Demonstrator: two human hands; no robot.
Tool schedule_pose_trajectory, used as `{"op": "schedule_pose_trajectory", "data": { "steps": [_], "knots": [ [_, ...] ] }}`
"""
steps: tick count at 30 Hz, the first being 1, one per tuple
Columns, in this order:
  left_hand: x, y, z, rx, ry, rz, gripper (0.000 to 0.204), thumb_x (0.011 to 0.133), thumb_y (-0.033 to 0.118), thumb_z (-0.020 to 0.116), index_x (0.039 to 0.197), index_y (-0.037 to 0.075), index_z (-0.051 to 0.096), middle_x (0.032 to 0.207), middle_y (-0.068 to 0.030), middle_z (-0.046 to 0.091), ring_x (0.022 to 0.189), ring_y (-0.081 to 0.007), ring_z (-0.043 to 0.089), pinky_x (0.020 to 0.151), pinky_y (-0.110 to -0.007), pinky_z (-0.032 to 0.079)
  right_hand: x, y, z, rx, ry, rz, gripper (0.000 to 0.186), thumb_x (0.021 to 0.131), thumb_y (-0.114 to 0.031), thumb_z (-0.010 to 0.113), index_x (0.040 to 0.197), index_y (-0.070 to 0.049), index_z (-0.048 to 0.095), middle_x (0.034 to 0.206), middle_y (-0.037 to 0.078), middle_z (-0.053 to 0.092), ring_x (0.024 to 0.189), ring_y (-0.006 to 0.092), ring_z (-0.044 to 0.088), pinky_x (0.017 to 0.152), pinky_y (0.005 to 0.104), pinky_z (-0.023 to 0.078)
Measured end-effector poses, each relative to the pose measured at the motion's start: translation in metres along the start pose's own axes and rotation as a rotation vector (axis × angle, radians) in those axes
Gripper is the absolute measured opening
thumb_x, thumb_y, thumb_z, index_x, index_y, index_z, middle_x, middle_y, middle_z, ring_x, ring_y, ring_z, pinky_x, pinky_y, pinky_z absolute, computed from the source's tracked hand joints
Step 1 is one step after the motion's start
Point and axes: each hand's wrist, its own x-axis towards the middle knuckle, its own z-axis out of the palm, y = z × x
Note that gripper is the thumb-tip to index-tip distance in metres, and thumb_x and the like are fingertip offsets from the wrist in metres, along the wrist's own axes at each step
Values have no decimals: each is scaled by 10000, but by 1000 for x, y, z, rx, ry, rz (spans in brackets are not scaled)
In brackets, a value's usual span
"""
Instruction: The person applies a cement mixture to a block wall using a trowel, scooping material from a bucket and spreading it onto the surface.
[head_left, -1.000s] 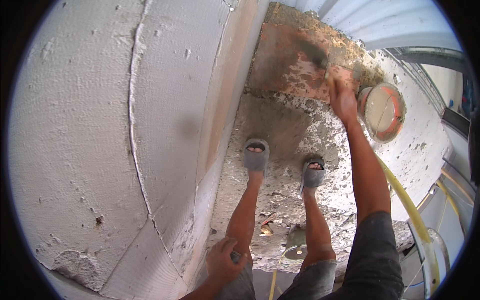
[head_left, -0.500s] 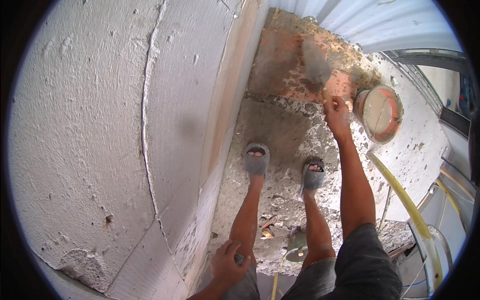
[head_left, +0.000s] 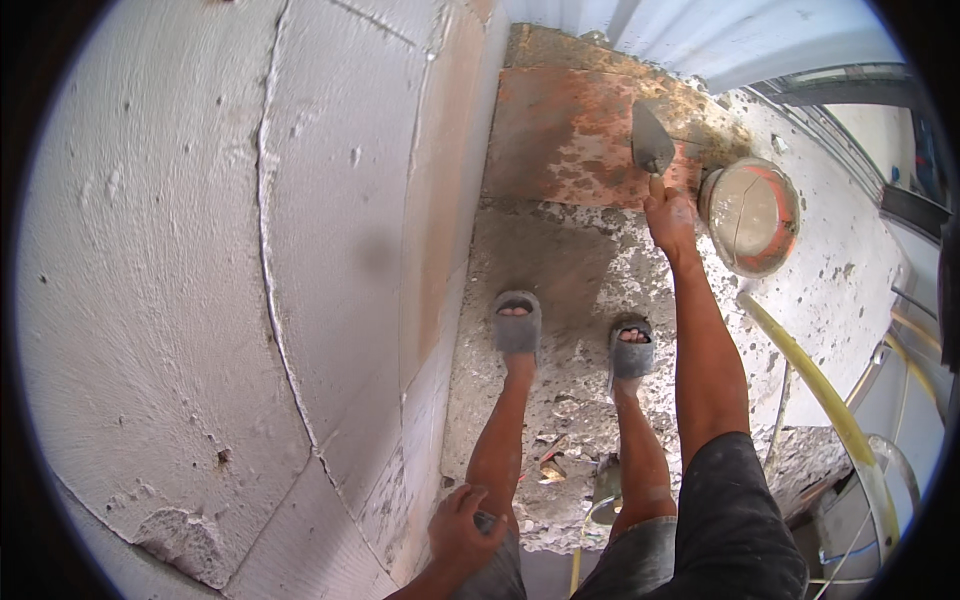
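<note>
My right hand (head_left: 672, 222) is closed round the wooden handle of a pointed trowel (head_left: 652, 138). Its grey, mortar-smeared blade lies over an orange board (head_left: 590, 150) partly coated in wet grey mortar. Just right of that hand stands a round bucket (head_left: 752, 218) holding pale grey mortar, with an orange inner wall. At my left knee, my left hand (head_left: 462, 535) rests with its fingers curled around a small dark grey thing (head_left: 485, 522) that I cannot make out.
A pale plastered wall (head_left: 180, 250) with a raised seam rises on the left. My sandalled feet stand on rough, mortar-spotted concrete (head_left: 560, 250). A yellow pole (head_left: 815, 400) slants up on the right. A greenish container (head_left: 606, 490) sits between my legs. Corrugated sheeting (head_left: 700, 35) borders the far end.
The trowel has turned slightly and its blade has moved down and right, now sharp instead of blurred. The view has shifted a little. My left hand stays at the knee.
</note>
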Motion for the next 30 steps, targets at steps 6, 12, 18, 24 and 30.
{"op": "schedule_pose_trajectory", "data": {
  "steps": [6, 12, 18, 24, 30],
  "knots": [
    [10, 15, -6, 81, -27, 84, 523, 765, 373, 779, 1214, 123, 687, 1311, -148, 615, 1184, -338, 614, 970, -448, 523, 15, 33, -52, -153, -57, -157, 372, 922, -300, 638, 1023, 57, 661, 1010, 328, 665, 1022, 502, 630, 896, 528, 500],
    [13, 37, -14, 134, -57, 85, 527, 769, 375, 776, 1212, 102, 693, 1285, -152, 635, 1184, -338, 615, 983, -447, 517, -125, 30, -105, 234, -50, -42, 365, 960, -233, 638, 1229, 11, 600, 956, 275, 687, 886, 460, 672, 798, 501, 518],
    [15, 49, -13, 235, -84, 111, 523, 775, 372, 771, 1210, 93, 695, 1275, -129, 637, 1183, -318, 619, 1001, -425, 510, -221, 83, -181, 337, 348, 74, 288, 966, -121, 671, 1210, 23, 619, 868, 78, 675, 787, 121, 596, 723, 285, 503],
    [18, 69, -1, 285, -85, 114, 530, 762, 380, 780, 1202, 94, 702, 1257, -119, 648, 1173, -317, 622, 1000, -425, 508, -201, 133, -161, 203, 333, 249, 229, 987, -168, 615, 1134, 3, 651, 849, 206, 689, 697, 299, 665, 680, 446, 524],
    [13, 67, 2, 337, -99, 105, 560, 771, 417, 763, 1218, 88, 696, 1287, -146, 642, 1174, -333, 627, 997, -431, 511, -142, 139, -190, -214, 427, 199, 264, 970, -272, 619, 1094, -48, 684, 890, 240, 706, 788, 409, 706, 708, 515, 558]
  ]
}}
